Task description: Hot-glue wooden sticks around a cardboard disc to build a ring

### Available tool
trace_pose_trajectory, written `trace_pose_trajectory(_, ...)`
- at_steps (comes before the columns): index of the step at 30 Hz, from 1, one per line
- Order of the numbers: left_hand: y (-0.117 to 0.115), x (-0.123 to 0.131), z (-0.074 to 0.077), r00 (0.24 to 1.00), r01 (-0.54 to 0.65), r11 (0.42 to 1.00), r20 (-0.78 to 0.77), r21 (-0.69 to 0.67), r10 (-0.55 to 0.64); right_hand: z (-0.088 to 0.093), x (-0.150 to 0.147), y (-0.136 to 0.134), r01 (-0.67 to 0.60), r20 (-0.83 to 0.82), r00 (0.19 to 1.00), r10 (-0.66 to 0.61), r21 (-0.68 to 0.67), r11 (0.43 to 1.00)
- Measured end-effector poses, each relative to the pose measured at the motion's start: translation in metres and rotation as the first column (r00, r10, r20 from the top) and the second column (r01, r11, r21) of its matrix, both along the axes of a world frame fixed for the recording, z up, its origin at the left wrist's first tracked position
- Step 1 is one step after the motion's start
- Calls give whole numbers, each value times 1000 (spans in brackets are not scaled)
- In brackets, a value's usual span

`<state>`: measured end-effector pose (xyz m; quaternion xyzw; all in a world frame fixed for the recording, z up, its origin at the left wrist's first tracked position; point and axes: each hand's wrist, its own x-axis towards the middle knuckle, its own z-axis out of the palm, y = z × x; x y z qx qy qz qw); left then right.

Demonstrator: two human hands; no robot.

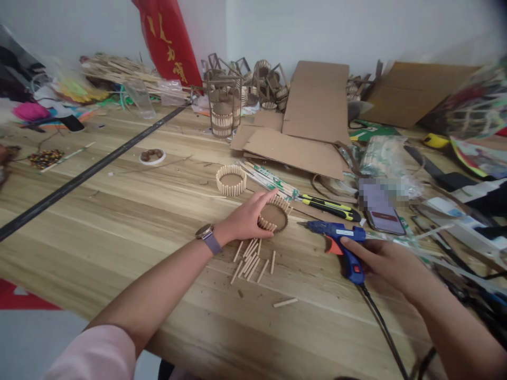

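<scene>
My left hand (249,215), with a watch on its wrist, is closed round the side of a small round cardboard cup (274,217) that has short wooden sticks standing along part of its rim. My right hand (390,264) grips a blue hot glue gun (340,232) with an orange trigger. Its nozzle points left, a short way from the cup and not touching it. Below the cup lie several loose cut sticks (250,258), and one stick (285,302) lies apart, nearer the front. Behind my left hand stands a similar cup ringed with sticks (231,182).
A yellow-and-black utility knife (328,206) and a phone (382,211) lie behind the glue gun. Cardboard sheets (293,150) and small stick-covered buckets (222,119) stand farther back. The gun's cord (382,322) runs toward the front edge. Another person's hand (5,158) shows at far left.
</scene>
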<state>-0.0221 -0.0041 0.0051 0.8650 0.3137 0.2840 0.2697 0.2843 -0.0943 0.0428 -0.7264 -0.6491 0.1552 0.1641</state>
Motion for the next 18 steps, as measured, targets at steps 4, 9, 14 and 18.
trace_pose_trajectory(4, -1, -1, 2, 1000, -4, 1000, -7, -20, 4, 5, -10, -9, 55, 362, 932, -20, -87, 995)
trace_pose_trajectory(9, 0, 0, 2, 1000, 6, 999, -8, -36, -7, 9, -75, -21, -642, 416, 741, 528, 205, 739)
trace_pose_trajectory(14, 1, 0, 0, 1000, 8, 1000, 6, -28, -8, 1, -125, -20, -888, 516, 448, 730, 165, 429)
trace_pose_trajectory(18, 1, 0, -2, 1000, 16, 1000, 19, -19, -16, -7, -128, -17, -894, 580, 423, 696, 146, 423)
